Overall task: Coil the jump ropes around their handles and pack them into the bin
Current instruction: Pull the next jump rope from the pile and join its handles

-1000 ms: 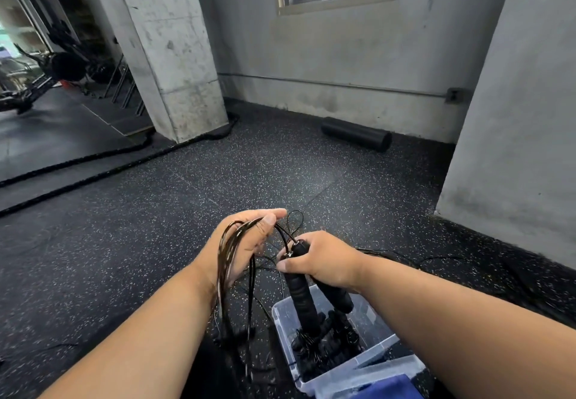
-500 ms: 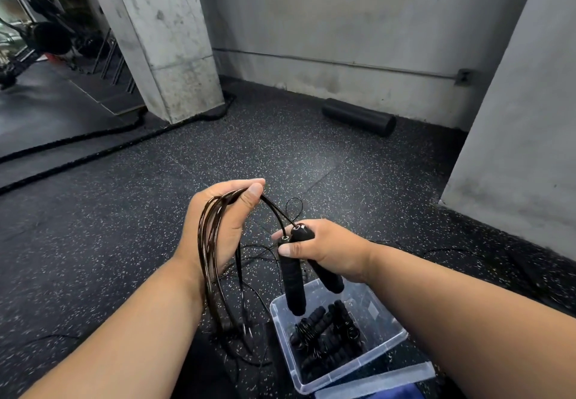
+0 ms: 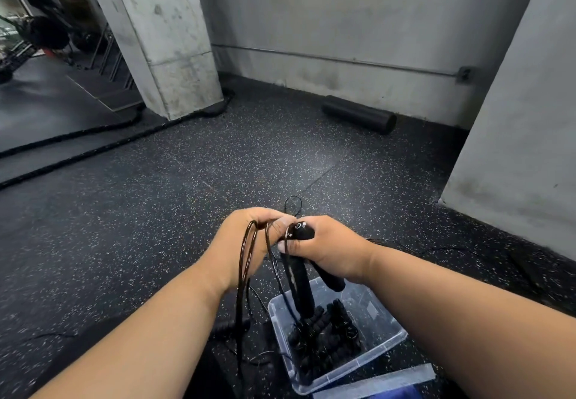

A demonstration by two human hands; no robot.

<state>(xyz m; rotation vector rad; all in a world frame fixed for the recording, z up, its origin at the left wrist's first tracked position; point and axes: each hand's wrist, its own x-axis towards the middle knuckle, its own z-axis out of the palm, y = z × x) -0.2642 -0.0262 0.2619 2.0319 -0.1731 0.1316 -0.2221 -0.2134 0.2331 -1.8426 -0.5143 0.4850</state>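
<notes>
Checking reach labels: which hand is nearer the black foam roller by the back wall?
Right. The right hand, gripping the jump rope handles, sits almost straight below the foam roller; the left hand, holding the rope loops, is farther left.

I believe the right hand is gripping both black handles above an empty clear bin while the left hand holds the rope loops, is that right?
Not quite: the clear bin is not empty. The head view shows several coiled jump ropes already lying in it. The rest stands: the right hand grips both black handles above the bin, and the left hand holds the rope loops.
</notes>
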